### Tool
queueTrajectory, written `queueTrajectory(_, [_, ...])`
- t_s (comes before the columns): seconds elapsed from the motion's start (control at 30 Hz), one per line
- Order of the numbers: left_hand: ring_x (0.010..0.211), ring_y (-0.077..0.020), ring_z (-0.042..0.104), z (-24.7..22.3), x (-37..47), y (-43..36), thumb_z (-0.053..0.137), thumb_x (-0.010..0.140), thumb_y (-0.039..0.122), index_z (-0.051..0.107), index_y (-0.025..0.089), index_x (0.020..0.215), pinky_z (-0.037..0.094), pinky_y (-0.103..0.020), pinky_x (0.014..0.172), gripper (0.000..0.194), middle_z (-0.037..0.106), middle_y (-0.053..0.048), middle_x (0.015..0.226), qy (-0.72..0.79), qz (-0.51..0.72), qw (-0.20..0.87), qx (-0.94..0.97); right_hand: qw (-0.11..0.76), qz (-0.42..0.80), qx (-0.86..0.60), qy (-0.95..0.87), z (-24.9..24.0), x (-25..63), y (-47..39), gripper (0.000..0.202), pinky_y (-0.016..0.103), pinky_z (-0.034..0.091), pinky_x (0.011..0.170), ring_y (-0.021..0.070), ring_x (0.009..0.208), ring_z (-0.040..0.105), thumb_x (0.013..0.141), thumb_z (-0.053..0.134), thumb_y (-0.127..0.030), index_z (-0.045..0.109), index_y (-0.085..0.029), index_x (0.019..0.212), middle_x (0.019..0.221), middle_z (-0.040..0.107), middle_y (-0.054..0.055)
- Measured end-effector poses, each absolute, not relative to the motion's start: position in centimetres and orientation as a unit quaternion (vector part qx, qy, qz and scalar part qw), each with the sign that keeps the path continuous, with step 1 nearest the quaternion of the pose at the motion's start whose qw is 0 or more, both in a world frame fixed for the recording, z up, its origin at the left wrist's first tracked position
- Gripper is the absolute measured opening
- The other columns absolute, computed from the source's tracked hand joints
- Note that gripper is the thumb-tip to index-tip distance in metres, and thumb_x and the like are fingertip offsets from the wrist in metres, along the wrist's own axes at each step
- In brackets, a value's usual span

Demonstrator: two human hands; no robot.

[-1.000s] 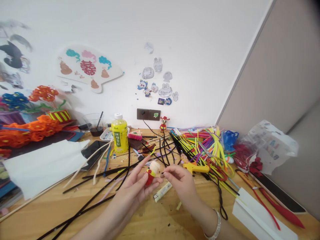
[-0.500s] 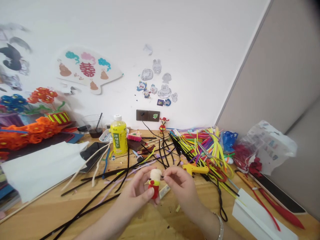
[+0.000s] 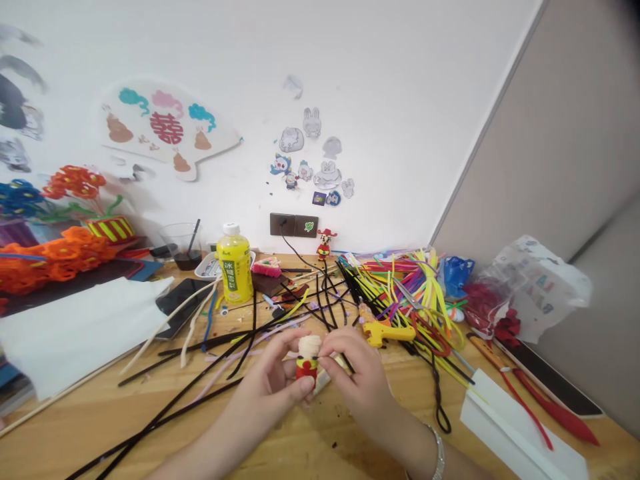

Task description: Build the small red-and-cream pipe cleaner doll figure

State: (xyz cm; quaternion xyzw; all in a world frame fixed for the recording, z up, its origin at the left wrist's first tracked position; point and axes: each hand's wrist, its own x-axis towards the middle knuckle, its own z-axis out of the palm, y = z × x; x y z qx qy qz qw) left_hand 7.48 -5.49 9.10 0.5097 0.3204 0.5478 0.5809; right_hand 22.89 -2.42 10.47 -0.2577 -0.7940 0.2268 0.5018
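A small fuzzy figurine (image 3: 306, 367) with a cream head, a yellow band and a red body stands upright between my hands. My left hand (image 3: 280, 373) is closed round its body from the left, the thumb across the red front. At the right side of its head, my right hand (image 3: 350, 367) pinches with thumb and forefinger, close to a small dark piece on the figurine. Whether that piece is in the pinch is too small to tell. A similar finished-looking figurine (image 3: 326, 245) with a red hat stands against the wall.
Black pipe cleaners (image 3: 165, 407) cross the table on the left. A yellow bottle (image 3: 234, 265) stands behind them. Right of my hands lie a yellow glue gun (image 3: 387, 333), scissors (image 3: 407, 293), a heap of coloured pipe cleaners (image 3: 427, 280) and white paper (image 3: 520, 433).
My right fingers have moved in slightly against the figurine's head, and the figurine has turned a little. The whole view has shifted slightly. My left hand keeps its hold.
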Motion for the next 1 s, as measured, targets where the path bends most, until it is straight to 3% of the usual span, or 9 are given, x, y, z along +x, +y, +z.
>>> queueTrajectory(1.0, [0.058,-0.0075,0.054,9.53,7.48,-5.59,0.069,0.068,0.025,0.048,0.028,0.106,0.048,-0.021,0.049,0.044,0.052,0.002,0.088,0.298,0.544,0.591,0.517,0.473,0.169,-0.214,-0.838,10.41,23.23,-2.05,0.009,0.026,0.041,0.07,0.0138,0.078,0.05,0.085,0.045,-0.013,0.051,-0.019,0.082,0.079,0.054,0.002])
